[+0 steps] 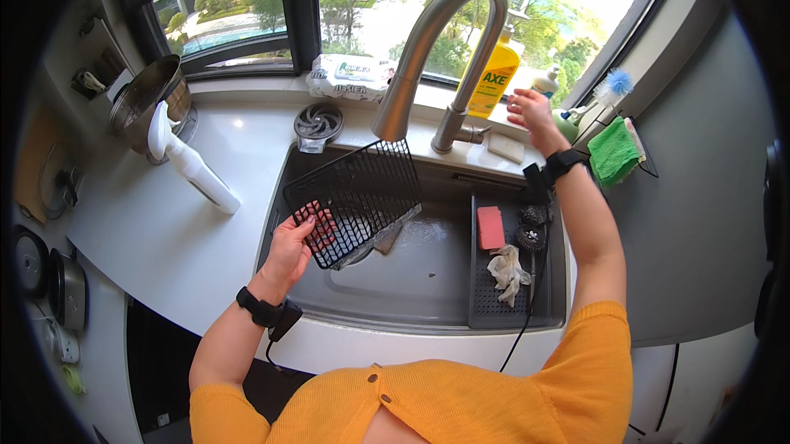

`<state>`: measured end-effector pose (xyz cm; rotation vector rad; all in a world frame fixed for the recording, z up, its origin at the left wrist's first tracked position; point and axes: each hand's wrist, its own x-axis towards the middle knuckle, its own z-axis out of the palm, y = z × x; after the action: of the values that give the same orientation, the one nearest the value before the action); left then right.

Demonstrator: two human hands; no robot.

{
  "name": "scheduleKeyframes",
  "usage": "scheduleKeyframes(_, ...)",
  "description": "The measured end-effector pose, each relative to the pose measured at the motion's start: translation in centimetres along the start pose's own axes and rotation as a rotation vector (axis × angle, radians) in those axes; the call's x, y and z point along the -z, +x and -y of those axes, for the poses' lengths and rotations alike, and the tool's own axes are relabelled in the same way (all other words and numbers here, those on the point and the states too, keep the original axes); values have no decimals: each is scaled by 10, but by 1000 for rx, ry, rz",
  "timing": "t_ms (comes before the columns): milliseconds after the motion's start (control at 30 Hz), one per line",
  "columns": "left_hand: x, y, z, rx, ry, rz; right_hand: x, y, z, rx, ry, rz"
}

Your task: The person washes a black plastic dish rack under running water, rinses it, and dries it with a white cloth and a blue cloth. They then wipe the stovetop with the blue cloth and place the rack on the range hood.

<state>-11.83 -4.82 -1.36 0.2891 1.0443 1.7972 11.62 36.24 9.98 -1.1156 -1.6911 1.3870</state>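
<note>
My left hand (295,248) grips the near left corner of a black grid rack (364,197), thumb on top and fingers showing through the slots. The rack tilts over the dark grey sink (382,296), its far corner below the brushed-metal faucet (395,101). Water clings to or runs off its lower edge. A brown piece (389,239), kind unclear, is partly hidden beneath the rack. My right hand (534,115) is raised beside the yellow AXE detergent bottle (494,77), holding nothing, its fingers slightly curled and apart. The faucet lever (475,134) lies left of and below it.
A perforated tray (484,296) in the sink's right side holds a pink sponge (490,228), dark scrubbers (531,237) and a crumpled wet cloth (509,274). A white spray bottle (197,166) and metal pot (151,101) stand left. A green cloth (614,151) hangs right.
</note>
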Motion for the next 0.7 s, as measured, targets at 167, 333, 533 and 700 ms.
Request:
scheduleKeyframes(167,-1,-15,-10,-144,83,-25,-1,8,48,-4,80,49)
scheduleKeyframes(333,-7,-25,-15,-214,124,-75,-13,14,67,55,-162,105)
scheduleKeyframes(533,-19,-34,-8,-299,86,-127,-96,-91,-2,344,-555,772)
scheduleKeyframes(700,-31,-36,-5,-302,0,-130,-145,-182,-52,502,-1075,893)
